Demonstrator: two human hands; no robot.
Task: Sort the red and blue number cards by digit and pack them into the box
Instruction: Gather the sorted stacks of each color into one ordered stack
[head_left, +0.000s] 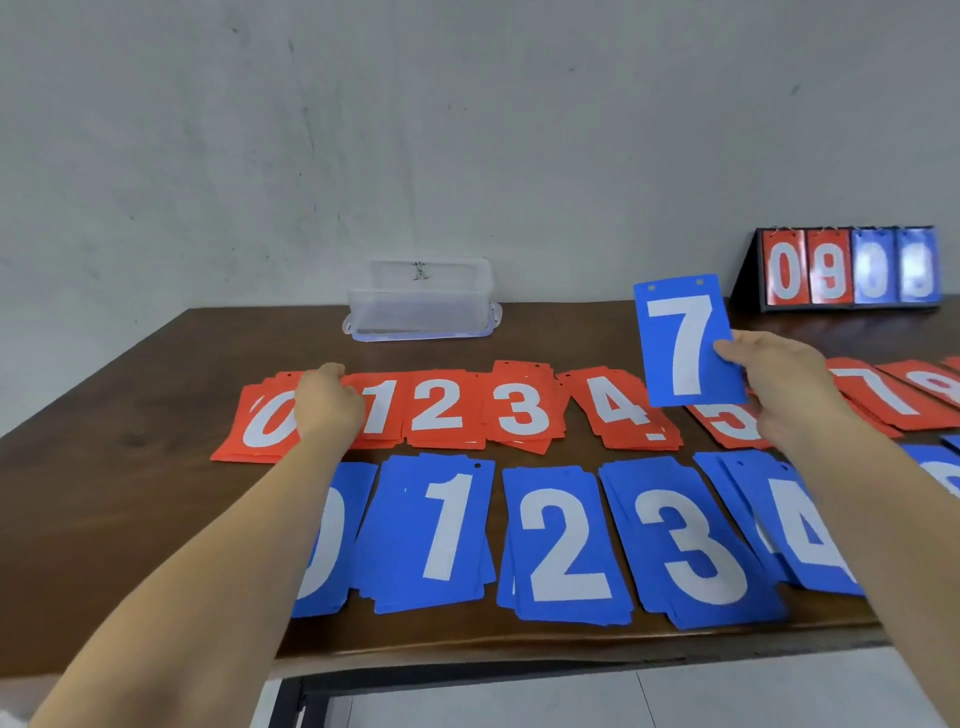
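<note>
My right hand (779, 384) holds a blue 7 card (685, 340) upright above the red row, thumb on its right edge. My left hand (327, 400) rests with curled fingers on the red 0 pile (260, 421), at its right side beside the red 1 pile (382, 410). Red piles 2 (439, 410), 3 (519, 408), 4 (618, 408), 5 (727, 421) and 7 (883, 389) run rightward. In front lie blue piles 0 (327, 545), 1 (441, 530), 2 (563, 545), 3 (691, 545) and 4 (800, 530). The clear plastic box (421, 301) stands at the table's back.
A folding scoreboard (847, 270) showing red 0 and 9 and two blue digits stands at the back right by the grey wall. The dark wooden table (156, 415) has its front edge just below the blue row. More cards run off the right edge.
</note>
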